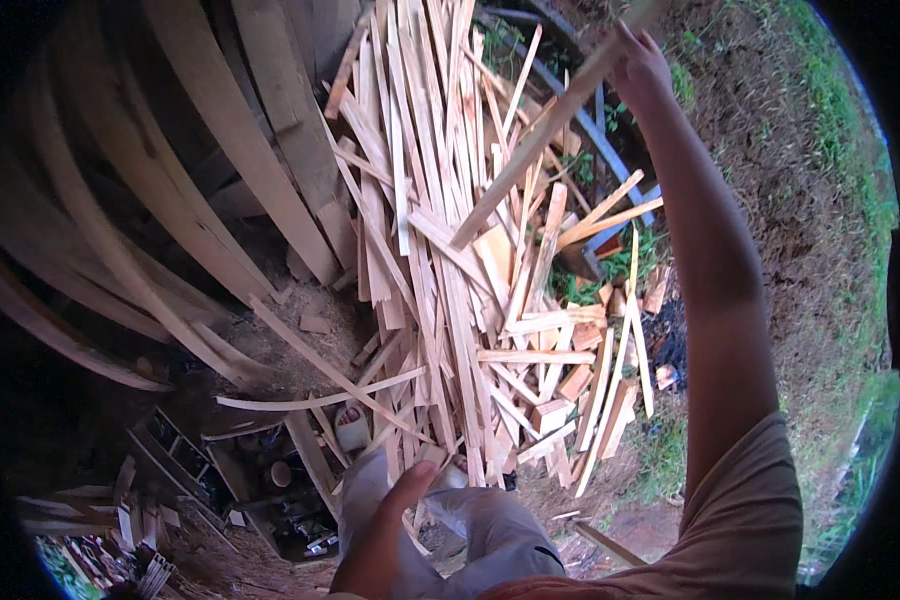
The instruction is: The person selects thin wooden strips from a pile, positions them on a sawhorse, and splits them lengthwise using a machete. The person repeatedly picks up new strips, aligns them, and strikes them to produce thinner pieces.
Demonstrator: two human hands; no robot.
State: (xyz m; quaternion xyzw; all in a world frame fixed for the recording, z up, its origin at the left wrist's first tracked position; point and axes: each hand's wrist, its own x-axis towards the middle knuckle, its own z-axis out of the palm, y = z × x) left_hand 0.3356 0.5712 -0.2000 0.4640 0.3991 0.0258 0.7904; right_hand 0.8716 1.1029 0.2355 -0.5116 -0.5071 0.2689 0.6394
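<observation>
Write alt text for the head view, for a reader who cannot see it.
The person's outstretched right hand grips a long wooden strip, seen against a large pile of pale strips and offcuts. Wider planks fill the upper left.

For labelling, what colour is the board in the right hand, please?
The board is light brown; head view.

Loose tan short sleeve, bare right forearm, pale grey trousers
</observation>
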